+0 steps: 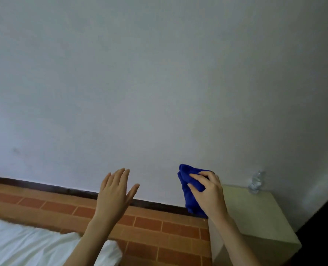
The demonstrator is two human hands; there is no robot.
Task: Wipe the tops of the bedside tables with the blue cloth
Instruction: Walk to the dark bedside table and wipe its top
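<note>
My right hand (207, 192) is raised in the air with its fingers closed on a bunched blue cloth (188, 189), which hangs down in front of the wall. Just to its right and below stands a pale cream bedside table (255, 214) against the wall; the cloth is above its left edge and not touching the top. My left hand (115, 191) is held up flat, fingers spread, holding nothing, over the brick-patterned floor.
A clear plastic water bottle (256, 182) stands at the back of the bedside table by the wall. White bedding (24, 246) fills the lower left. A dark skirting board (63, 189) runs along the grey wall. A dark shape (324, 233) borders the table's right.
</note>
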